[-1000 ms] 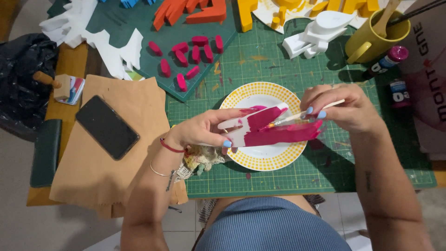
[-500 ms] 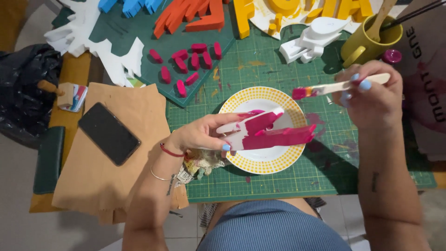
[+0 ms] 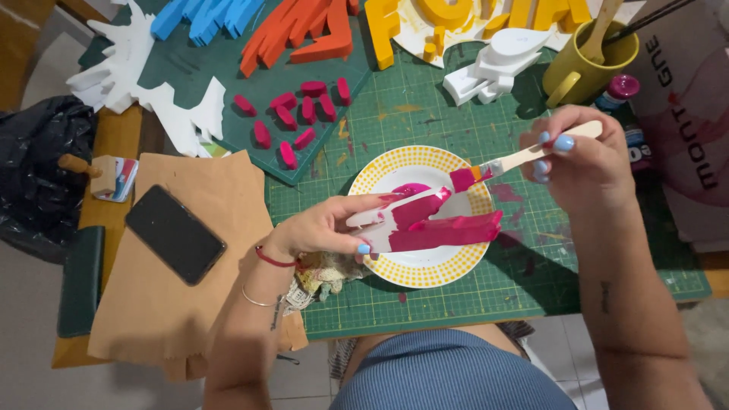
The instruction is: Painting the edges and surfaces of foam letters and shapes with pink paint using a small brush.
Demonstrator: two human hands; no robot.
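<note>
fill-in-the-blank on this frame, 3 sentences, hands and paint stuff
1. The right hand holds a flat ____ with magenta bristles.
2. The left hand holds a partly painted foam piece over the yellow-rimmed ____.
3. The cutting mat is ____ in colour.

Missing words: paintbrush; plate; green

White foam piece (image 3: pixel 425 224), partly painted magenta, lies level over the plate; magenta-tipped flat brush (image 3: pixel 505 162) angled above
</note>
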